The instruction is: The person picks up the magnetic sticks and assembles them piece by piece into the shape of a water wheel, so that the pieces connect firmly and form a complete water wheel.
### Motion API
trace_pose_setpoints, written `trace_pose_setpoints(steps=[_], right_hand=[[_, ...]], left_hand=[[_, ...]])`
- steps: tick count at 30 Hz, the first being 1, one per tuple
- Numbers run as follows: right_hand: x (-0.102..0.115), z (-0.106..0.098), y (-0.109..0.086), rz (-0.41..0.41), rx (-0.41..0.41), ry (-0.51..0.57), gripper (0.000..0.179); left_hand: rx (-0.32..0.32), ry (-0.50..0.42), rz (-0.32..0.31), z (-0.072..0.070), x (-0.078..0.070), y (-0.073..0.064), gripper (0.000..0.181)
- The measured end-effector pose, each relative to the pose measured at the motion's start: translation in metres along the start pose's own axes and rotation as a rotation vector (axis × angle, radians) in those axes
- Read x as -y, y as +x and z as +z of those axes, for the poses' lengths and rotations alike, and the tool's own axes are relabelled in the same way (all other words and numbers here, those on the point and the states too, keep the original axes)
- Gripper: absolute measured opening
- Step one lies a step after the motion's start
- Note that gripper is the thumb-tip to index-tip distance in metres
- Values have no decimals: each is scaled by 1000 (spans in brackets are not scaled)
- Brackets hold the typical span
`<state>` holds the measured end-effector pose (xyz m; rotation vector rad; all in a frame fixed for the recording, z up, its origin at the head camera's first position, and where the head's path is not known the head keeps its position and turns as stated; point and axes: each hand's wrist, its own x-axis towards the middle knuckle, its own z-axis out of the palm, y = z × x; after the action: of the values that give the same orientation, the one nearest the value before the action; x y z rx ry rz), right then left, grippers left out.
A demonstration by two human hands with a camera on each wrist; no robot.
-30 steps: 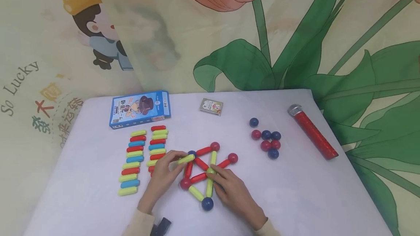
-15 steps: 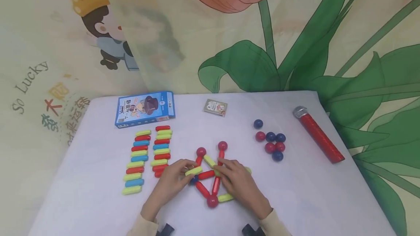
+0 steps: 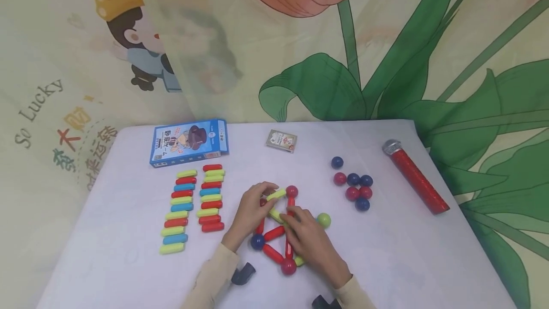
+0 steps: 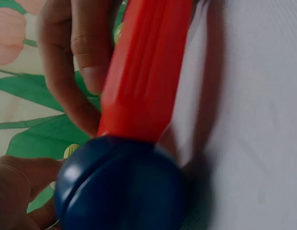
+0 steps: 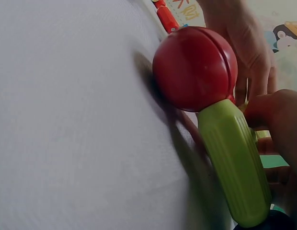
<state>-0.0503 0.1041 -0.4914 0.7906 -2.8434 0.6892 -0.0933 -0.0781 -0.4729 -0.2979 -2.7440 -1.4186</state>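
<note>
A flat frame of red and yellow-green toy building sticks joined by balls lies under both hands. My left hand (image 3: 250, 209) pinches a yellow-green stick (image 3: 276, 194) at the frame's far side, its right end at a red ball (image 3: 291, 191). Fingers of my right hand (image 3: 315, 240) grip the frame around its middle, hiding part of it. A blue ball (image 3: 257, 241) and a red ball (image 3: 289, 266) form the near corners. In the left wrist view the blue ball (image 4: 119, 187) meets a red stick (image 4: 146, 72). The right wrist view has the red ball (image 5: 194, 69) on a yellow-green stick (image 5: 234, 163).
Two columns of loose sticks (image 3: 176, 222) lie to the left. A blue box (image 3: 188, 143) and a small card-like case (image 3: 281, 140) sit at the back. Several loose balls (image 3: 353, 193) and a red microphone (image 3: 416, 178) are on the right.
The frame has turned counterclockwise under the hands. My left hand has carried its yellow-green stick from beside the blue ball to the far side, between two red balls.
</note>
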Motion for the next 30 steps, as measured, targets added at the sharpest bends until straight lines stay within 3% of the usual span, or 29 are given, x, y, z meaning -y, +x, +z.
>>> trace_pose_setpoints(steps=[9, 16, 23, 26, 30], right_hand=[[2, -3, 0, 69, 15, 28, 38], [-6, -8, 22, 207, -145, 157, 51], [-10, -5, 33, 215, -40, 242, 55], [-7, -5, 31, 200, -74, 234, 53], [-3, -9, 20, 165, -108, 262, 50]], left_hand=[[91, 112, -59, 9, 6, 0, 31], [50, 142, -50, 11, 9, -3, 34], [31, 147, -43, 11, 10, -6, 38], [9, 121, -67, 0, 11, -10, 39], [-72, 73, -106, -31, 22, -27, 37]])
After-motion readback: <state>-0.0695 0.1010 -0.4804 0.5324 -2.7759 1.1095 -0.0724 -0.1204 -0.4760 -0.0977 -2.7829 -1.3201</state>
